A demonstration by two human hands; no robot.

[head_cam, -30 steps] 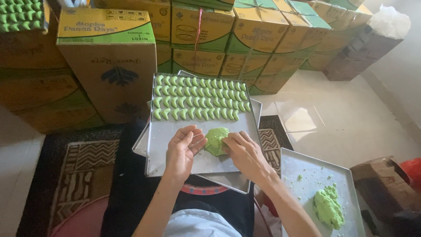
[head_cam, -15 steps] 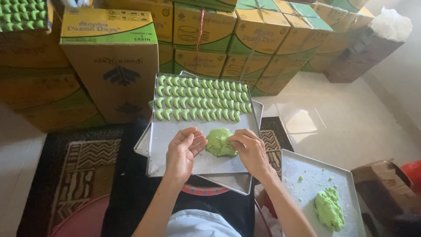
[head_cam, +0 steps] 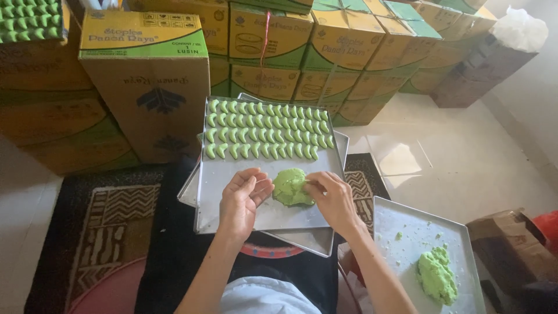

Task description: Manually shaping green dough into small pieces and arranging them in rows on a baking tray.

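On the metal tray [head_cam: 232, 192] across my lap, the lump of green dough [head_cam: 290, 187] sits near the front edge, just below the rows of shaped green pieces [head_cam: 264, 131]. My right hand [head_cam: 331, 197] is at the lump's right side, fingertips pinching into it. My left hand [head_cam: 244, 197] hovers just left of the lump, fingers loosely curled and slightly apart, holding nothing that I can see; whether it touches the dough I cannot tell.

Beyond the tray stand stacked yellow-and-green cardboard boxes [head_cam: 145, 87]. To the tray's right, on the floor, a second tray [head_cam: 407, 232] carries another lump of dough [head_cam: 436, 276] and a few crumbs. Under the tray lies another tray [head_cam: 302, 241], offset.

Risks as I judge them: the top tray rests askew on the one beneath, so a hard press near the front edge could tip it and slide the shaped pieces together. A rough pinch could also tear off too much, or drag the lump into the lowest row.
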